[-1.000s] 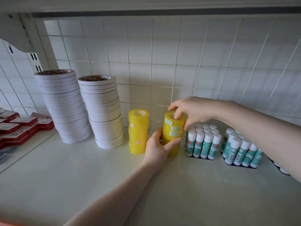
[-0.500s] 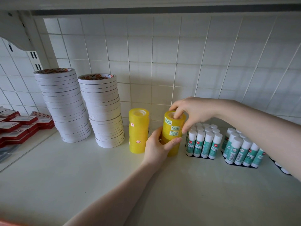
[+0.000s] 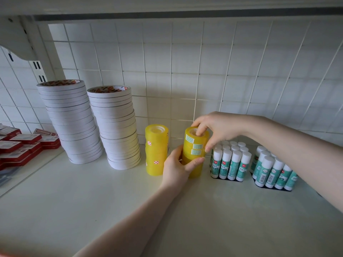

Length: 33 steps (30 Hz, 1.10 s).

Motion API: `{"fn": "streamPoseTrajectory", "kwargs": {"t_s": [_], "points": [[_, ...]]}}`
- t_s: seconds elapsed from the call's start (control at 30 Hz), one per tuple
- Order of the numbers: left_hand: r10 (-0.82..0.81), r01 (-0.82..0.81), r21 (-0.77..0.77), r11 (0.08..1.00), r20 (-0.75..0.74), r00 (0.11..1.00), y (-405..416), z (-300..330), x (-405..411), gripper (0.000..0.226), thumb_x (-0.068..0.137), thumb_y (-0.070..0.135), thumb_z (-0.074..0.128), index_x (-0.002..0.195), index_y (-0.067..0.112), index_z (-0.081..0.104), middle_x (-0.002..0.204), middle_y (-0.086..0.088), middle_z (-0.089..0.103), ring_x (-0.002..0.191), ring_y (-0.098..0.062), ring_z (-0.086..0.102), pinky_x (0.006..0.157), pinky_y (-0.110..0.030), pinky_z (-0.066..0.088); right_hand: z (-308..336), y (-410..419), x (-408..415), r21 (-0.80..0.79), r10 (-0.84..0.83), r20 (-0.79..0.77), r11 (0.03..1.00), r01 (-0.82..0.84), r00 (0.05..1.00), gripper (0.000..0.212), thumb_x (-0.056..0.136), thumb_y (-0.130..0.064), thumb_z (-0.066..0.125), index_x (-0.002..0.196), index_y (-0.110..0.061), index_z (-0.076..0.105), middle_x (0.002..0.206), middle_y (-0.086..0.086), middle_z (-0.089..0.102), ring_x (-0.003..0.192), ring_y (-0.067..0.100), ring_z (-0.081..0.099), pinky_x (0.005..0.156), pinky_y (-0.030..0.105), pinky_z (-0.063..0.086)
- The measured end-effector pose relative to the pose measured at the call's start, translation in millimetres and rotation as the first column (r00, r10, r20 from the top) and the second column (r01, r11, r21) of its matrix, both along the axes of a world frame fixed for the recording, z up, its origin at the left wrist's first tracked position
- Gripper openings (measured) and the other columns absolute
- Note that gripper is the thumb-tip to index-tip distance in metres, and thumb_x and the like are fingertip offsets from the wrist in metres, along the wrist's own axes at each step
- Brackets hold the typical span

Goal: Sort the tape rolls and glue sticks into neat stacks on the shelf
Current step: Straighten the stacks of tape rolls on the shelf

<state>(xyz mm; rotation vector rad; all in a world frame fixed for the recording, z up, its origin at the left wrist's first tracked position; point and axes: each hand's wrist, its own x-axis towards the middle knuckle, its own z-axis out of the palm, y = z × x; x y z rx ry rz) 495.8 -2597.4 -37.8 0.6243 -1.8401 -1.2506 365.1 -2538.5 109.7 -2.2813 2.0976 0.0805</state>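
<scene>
Two bare forearms came into the head view, one from the lower edge and one from the right edge. Neither carried a sleeve, cuff, watch, bracelet or glove on the stretch that showed; both were uncovered from the frame's border down to the wrist. The left hand (image 3: 176, 169) was bare too, with no ring on the thumb or on the back of the hand that faced the camera. The right hand (image 3: 218, 129) was likewise bare, its visible fingers (image 3: 210, 144) unadorned, the nails short and without any evident polish. No clothing at all showed in the view.
</scene>
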Motion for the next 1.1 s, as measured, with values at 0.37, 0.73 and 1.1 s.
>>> {"fn": "streamPoseTrajectory", "kwargs": {"t_s": [0.37,0.73,1.1], "points": [[0.021,-0.021,0.041,0.999,0.008,1.0,3.5,1.3,-1.1,0.053,0.069,0.035,0.079,0.114,0.019,0.055,0.103,0.004,0.064,0.091,-0.008,0.059,0.081,-0.023,0.05,-1.0,5.9,-0.1,-0.064,-0.014,0.071,0.998,0.019,0.997,0.027,0.075,-0.027,0.077,0.099,-0.017,0.067,0.121,0.001,0.056,0.106,0.015,0.05,0.092,0.033,0.041],[0.09,-0.063,-0.092,0.994,0.343,0.935,10.0,3.8,9.4,0.083,0.069,0.05,0.075,0.135,0.018,0.037,0.13,-0.001,0.051,0.118,-0.019,0.049,0.096,-0.034,0.046,7.3,16.7,2.7,-0.11,-0.047,0.12,0.992,0.06,0.992,0.031,0.074,-0.025,0.078,0.104,-0.024,0.068,0.124,-0.003,0.055,0.113,0.012,0.048,0.099,0.035,0.039],[0.203,-0.126,-0.193,0.973,0.459,0.865,15.4,14.3,65.2,0.053,0.076,0.046,0.071,0.118,0.016,0.059,0.112,0.001,0.063,0.102,-0.014,0.057,0.085,-0.025,0.045,19.2,11.8,17.6,-0.186,0.004,0.094,0.982,0.014,0.996,0.023,0.076,-0.029,0.074,0.095,-0.038,0.064,0.114,-0.008,0.058,0.107,0.011,0.052,0.095,0.039,0.042]]}}
